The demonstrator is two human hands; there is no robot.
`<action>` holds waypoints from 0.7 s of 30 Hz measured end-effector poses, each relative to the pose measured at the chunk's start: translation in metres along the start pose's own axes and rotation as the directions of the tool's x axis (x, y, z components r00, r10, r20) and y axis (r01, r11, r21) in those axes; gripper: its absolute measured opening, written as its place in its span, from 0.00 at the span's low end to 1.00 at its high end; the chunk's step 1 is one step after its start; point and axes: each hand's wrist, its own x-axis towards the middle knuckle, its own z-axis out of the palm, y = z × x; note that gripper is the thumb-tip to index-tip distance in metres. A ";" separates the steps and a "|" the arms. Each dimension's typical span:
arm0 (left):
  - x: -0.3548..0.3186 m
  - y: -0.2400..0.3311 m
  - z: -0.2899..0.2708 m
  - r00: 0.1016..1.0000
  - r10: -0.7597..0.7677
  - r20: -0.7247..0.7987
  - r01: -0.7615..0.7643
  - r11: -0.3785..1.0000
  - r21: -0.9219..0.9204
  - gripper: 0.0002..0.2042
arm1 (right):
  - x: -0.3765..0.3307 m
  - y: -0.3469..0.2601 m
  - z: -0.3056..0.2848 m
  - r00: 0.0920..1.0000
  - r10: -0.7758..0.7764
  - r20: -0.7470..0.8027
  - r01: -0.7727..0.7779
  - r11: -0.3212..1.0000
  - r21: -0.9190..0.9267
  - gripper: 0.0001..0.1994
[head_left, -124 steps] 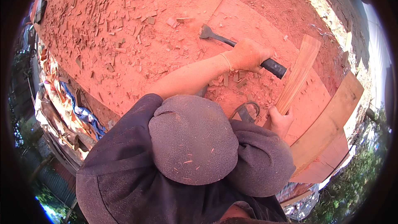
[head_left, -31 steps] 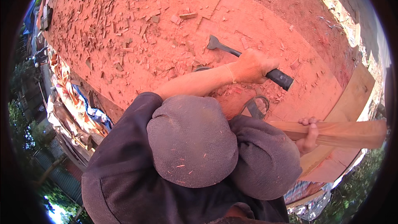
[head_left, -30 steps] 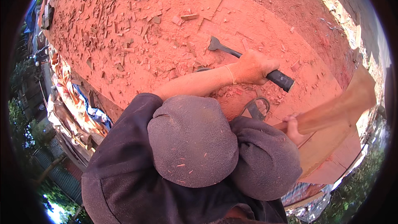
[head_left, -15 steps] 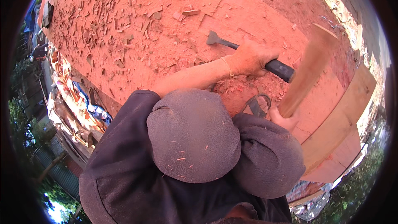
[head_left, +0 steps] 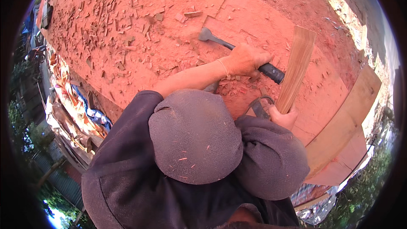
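Observation:
My left hand (head_left: 246,60) is wrapped round a chisel (head_left: 222,42) with a flared metal blade and a dark handle. The blade rests at the surface of a large reddish wooden slab (head_left: 169,38), pointing left and away from me. In my right hand (head_left: 286,118) is the lower end of a flat wooden mallet (head_left: 296,63), tilted upward. Its side is at the butt of the chisel handle; whether the two touch, I cannot tell.
Many loose wood chips (head_left: 127,38) lie across the slab's far left. A curved board (head_left: 347,121) lies at the right. Near my right hand is a dark sandal (head_left: 259,108). Crumpled cloth (head_left: 63,97) hangs at the left edge.
The mallet has swung left, from standing off to the right to right beside the chisel's butt. My left hand and the chisel have shifted slightly left and away from me.

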 end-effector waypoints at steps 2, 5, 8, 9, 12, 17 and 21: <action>-0.007 -0.002 -0.007 0.999 0.043 -0.016 -0.040 0.990 0.137 0.16 | -0.002 0.012 -0.002 0.998 0.024 -0.051 -0.014 0.982 0.187 0.13; -0.011 -0.003 -0.013 1.000 0.009 0.000 -0.009 1.000 0.023 0.17 | -0.009 0.023 -0.045 0.992 0.109 -0.055 -0.090 0.956 0.280 0.13; -0.006 0.003 -0.012 0.995 0.039 0.088 -0.037 0.999 -0.023 0.16 | -0.011 0.023 -0.089 0.967 -0.135 -0.218 0.193 0.942 0.274 0.14; -0.002 0.003 -0.012 1.000 0.029 0.011 -0.029 0.999 -0.030 0.15 | -0.008 0.019 -0.098 0.960 -0.072 -0.271 0.155 0.942 0.299 0.15; 0.007 0.004 -0.013 0.998 -0.026 -0.048 0.021 0.995 -0.099 0.14 | -0.003 -0.008 -0.127 0.926 -0.153 -0.346 0.285 0.884 0.372 0.17; 0.009 0.002 -0.022 0.997 -0.038 -0.067 0.032 0.996 -0.083 0.14 | -0.002 -0.070 -0.125 0.803 -0.225 -0.552 0.583 0.484 0.652 0.18; 0.006 0.000 -0.028 0.997 -0.073 -0.032 0.070 0.995 -0.069 0.14 | -0.008 -0.044 -0.029 0.948 -0.254 -0.193 0.308 0.886 0.347 0.15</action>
